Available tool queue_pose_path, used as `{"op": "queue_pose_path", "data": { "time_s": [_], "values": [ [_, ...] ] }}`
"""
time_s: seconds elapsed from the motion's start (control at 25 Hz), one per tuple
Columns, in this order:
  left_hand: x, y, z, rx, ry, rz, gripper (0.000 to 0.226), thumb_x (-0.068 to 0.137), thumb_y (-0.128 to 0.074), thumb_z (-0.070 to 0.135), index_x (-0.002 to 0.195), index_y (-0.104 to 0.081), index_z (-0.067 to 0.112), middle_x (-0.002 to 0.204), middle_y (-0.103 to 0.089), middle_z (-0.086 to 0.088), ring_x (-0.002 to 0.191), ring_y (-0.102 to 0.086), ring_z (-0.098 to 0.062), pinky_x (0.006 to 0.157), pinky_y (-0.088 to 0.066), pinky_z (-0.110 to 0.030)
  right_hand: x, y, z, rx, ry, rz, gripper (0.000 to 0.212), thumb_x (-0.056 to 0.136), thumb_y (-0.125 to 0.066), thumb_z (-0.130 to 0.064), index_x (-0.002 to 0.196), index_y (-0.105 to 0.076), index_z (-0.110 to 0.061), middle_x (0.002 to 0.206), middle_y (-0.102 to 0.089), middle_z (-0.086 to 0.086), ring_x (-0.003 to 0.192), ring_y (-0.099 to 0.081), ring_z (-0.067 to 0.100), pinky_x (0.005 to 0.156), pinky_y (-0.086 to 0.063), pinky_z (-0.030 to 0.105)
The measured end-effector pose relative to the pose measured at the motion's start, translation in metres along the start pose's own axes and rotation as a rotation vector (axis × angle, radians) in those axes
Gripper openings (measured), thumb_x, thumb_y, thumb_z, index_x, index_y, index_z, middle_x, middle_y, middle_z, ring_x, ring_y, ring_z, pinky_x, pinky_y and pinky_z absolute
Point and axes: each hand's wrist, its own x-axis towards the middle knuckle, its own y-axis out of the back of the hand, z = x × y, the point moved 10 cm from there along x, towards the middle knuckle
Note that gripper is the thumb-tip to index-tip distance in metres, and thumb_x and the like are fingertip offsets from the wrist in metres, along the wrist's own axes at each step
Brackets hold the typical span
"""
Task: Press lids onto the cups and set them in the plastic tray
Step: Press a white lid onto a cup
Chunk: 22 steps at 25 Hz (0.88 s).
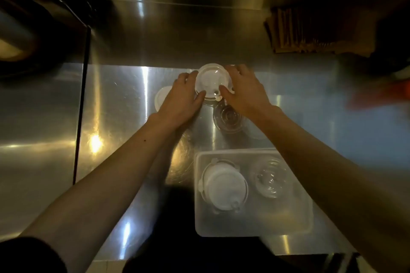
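We are looking down from a head-worn camera at a steel counter (124, 99), dim and streaked with glare, our two bare forearms reaching forward across it. Near us, to the right, sits a translucent plastic tray (286, 224); in it stand one cup already lidded (224, 186) on the left and a clear cup or lid (271, 178) on the right, too blurred to tell which. Farther out, between our hands, is the cup (207, 101) we are working on, with its white lid (212, 79) resting on top. The step in hand looks like the pressing itself: our left hand (179, 99) curls round the lid's left edge, thumb on the near rim, and our right hand (245, 91) mirrors it on the right, thumb on the top. Both hands are half-closed around the lid, grasping it rather than clenched. Just beside the right wrist stands an open cup (228, 117) with no lid; a spare lid (160, 96) lies partly under the left hand. Next, we judge, calls for even pressure round the rim, then carrying the cup back to a free spot in the tray.
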Motion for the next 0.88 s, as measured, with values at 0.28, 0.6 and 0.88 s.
{"op": "queue_pose_path", "data": {
  "time_s": [0.28, 0.6, 0.88],
  "values": [
    [0.009, -0.012, -0.007, -0.008, 0.018, -0.039, 0.063, 0.089, -0.059, 0.044, 0.143, -0.034, 0.024, 0.143, -0.048, -0.007, 0.128, -0.049, -0.026, 0.102, -0.039, -0.035, 0.005, -0.01, 0.006, 0.053, -0.076, -0.019, 0.053, 0.094, -0.058, -0.032, 0.142, -0.041, -0.018, 0.14, -0.053, 0.011, 0.126, -0.051, 0.029, 0.1, -0.046, 0.042],
    [0.006, -0.004, 0.003, -0.15, 0.024, -0.011, 0.08, 0.071, -0.066, 0.061, 0.139, -0.037, 0.03, 0.141, -0.051, 0.0, 0.127, -0.049, -0.021, 0.095, -0.029, -0.024, 0.003, 0.001, 0.002, 0.338, -0.165, 0.048, 0.032, 0.099, -0.05, -0.016, 0.13, -0.055, -0.014, 0.124, -0.063, 0.009, 0.107, -0.061, 0.019, 0.095, -0.052, 0.032],
    [-0.012, 0.016, 0.0, -0.178, 0.072, 0.049, 0.091, 0.064, -0.079, 0.058, 0.139, -0.034, 0.032, 0.143, -0.046, 0.004, 0.13, -0.046, -0.017, 0.1, -0.035, -0.026, -0.017, 0.004, 0.002, 0.675, -0.275, 0.093, 0.027, 0.101, -0.046, -0.012, 0.123, -0.061, -0.014, 0.122, -0.065, 0.009, 0.102, -0.066, 0.017, 0.091, -0.057, 0.029]
  ]
}}
